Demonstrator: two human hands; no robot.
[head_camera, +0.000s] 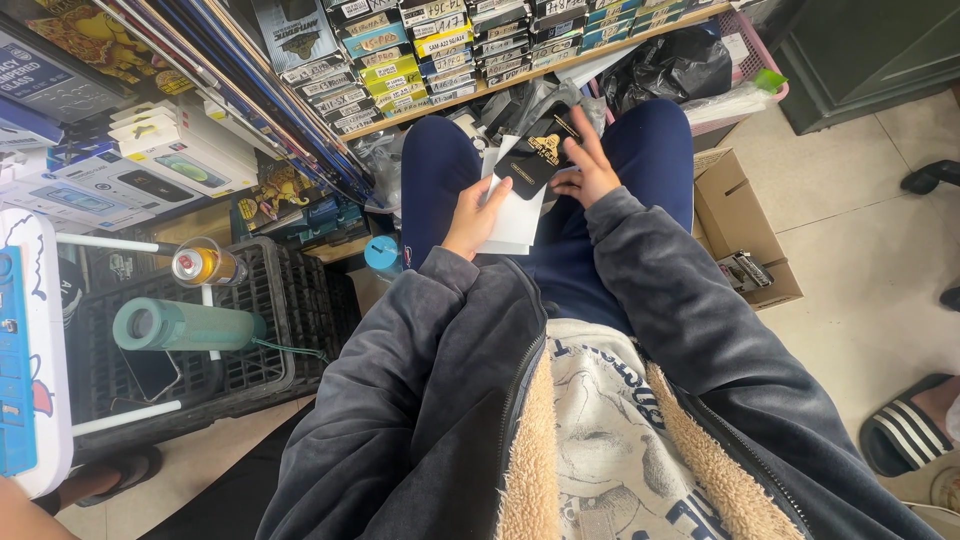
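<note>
Black packet (540, 152): we are pinching it in right hand (590, 180), left hand (470, 215) clamping white sleeves (515, 215), probably several; keeping edges aligned.

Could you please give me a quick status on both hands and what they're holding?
Left hand grips white packets. Right hand holds black packet above them. Nothing in the way.

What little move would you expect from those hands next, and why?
Probably the right hand slides the black packet clear of the white packets held by the left hand. The black one already sits on top, pinched at its edge and tilted away from the stack.
</note>
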